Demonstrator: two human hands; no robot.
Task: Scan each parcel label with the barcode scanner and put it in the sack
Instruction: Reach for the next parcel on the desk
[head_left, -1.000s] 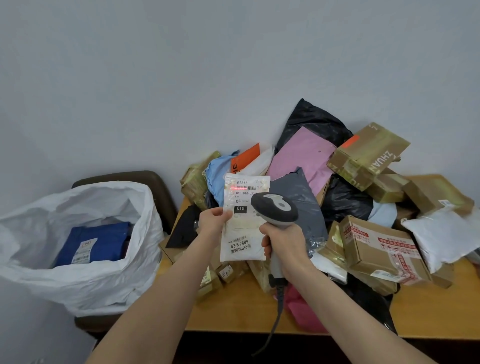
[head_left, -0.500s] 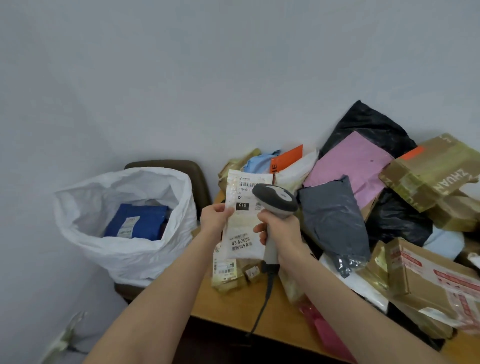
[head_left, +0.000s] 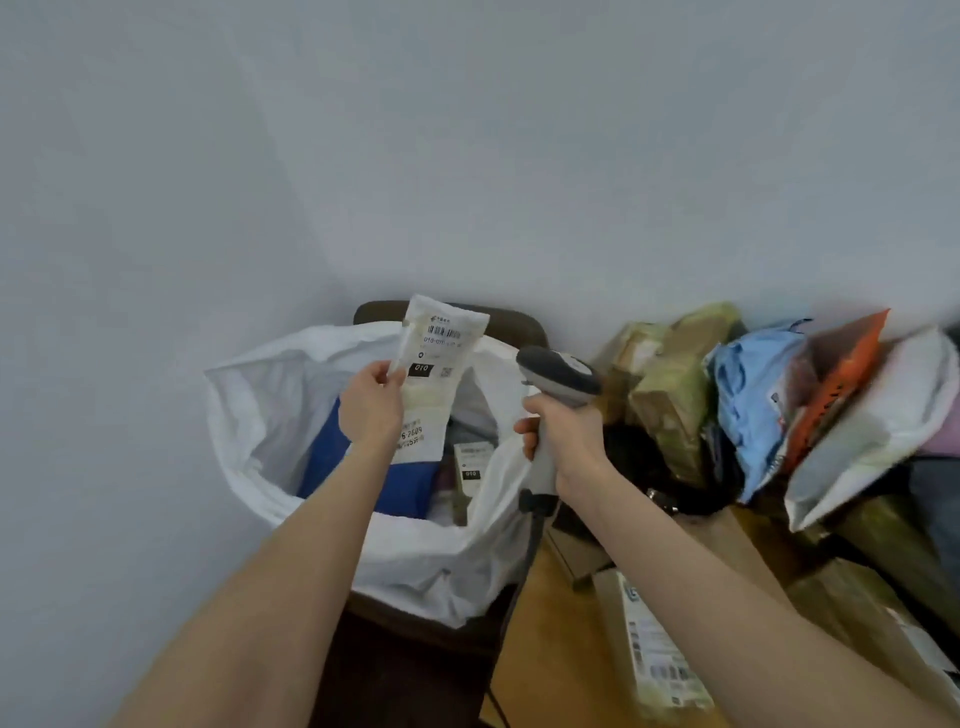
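My left hand (head_left: 371, 408) pinches a small white parcel (head_left: 436, 364) by its left edge, label facing me, upright above the open mouth of the white sack (head_left: 249, 415). Inside the sack lie a blue parcel (head_left: 405, 488) and a small labelled packet (head_left: 470, 467). My right hand (head_left: 566, 441) grips the grey barcode scanner (head_left: 558, 376) by its handle, just right of the sack's rim; its cable (head_left: 514, 597) hangs down.
The sack sits on a dark brown chair (head_left: 415, 649) against the wall. To the right, a wooden table (head_left: 561, 649) carries a heap of parcels: brown taped boxes (head_left: 670, 400), a light blue bag (head_left: 753, 400), an orange mailer (head_left: 836, 384), a white mailer (head_left: 872, 431).
My view has swung left to the sack. My left hand carried the white parcel away from the scanner to above the sack's mouth. The scanner's red line no longer shows on the label.
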